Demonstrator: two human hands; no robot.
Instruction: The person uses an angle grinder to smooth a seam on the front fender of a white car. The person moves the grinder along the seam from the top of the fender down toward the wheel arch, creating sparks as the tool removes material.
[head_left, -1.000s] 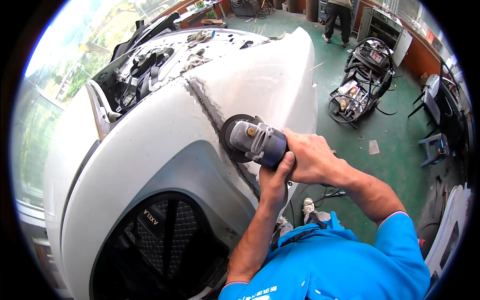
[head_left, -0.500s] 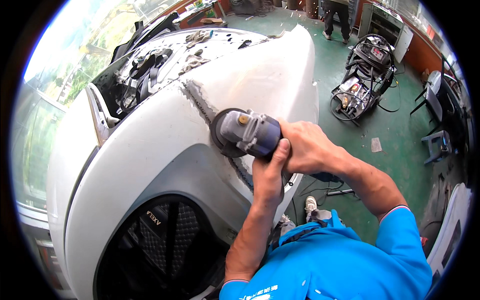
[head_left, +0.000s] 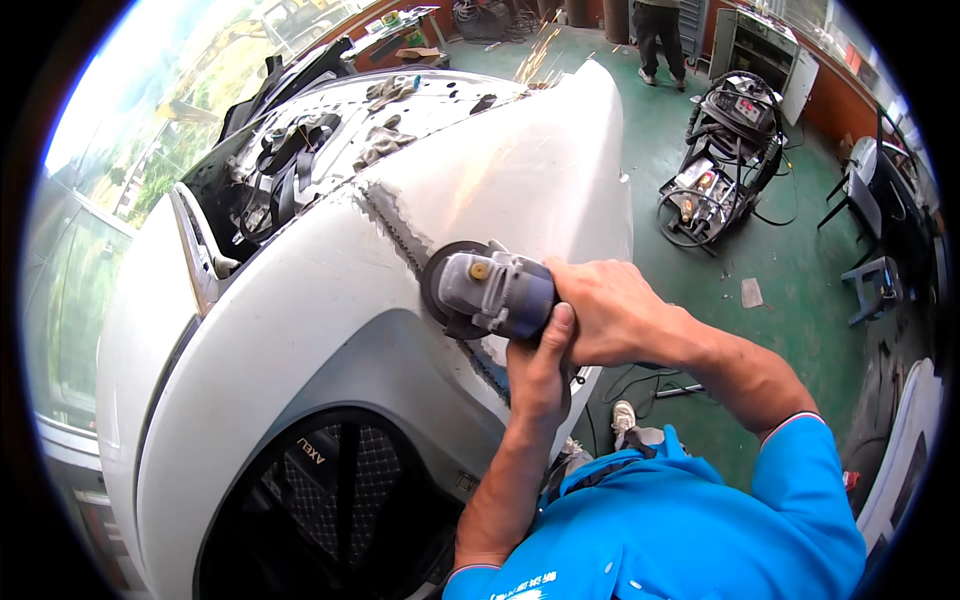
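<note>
An angle grinder (head_left: pixel 500 290) with a grey head and dark blue body is held by both my hands over a white car body panel (head_left: pixel 300 290). Its dark disc lies against a rough, bare-metal seam (head_left: pixel 400 230) that runs down the panel. My left hand (head_left: pixel 540 370) is closed around the grinder from below, thumb up along its side. Over the rear of the body my right hand (head_left: pixel 615 310) is wrapped. Orange sparks (head_left: pixel 540 55) fly off toward the far edge of the panel. The grinder hides the middle of the seam.
Work gloves (head_left: pixel 385 143) and black straps lie in the open rear of the car. A wheeled machine with cables (head_left: pixel 725 160) stands on the green floor (head_left: pixel 810 250) at right, near a blue stool (head_left: pixel 875 290). Another person's legs (head_left: pixel 660 45) show at the back.
The grinder and both hands have shifted slightly down along the seam. The spark stream is now brighter and longer. At the back, the other person's legs have moved a little.
</note>
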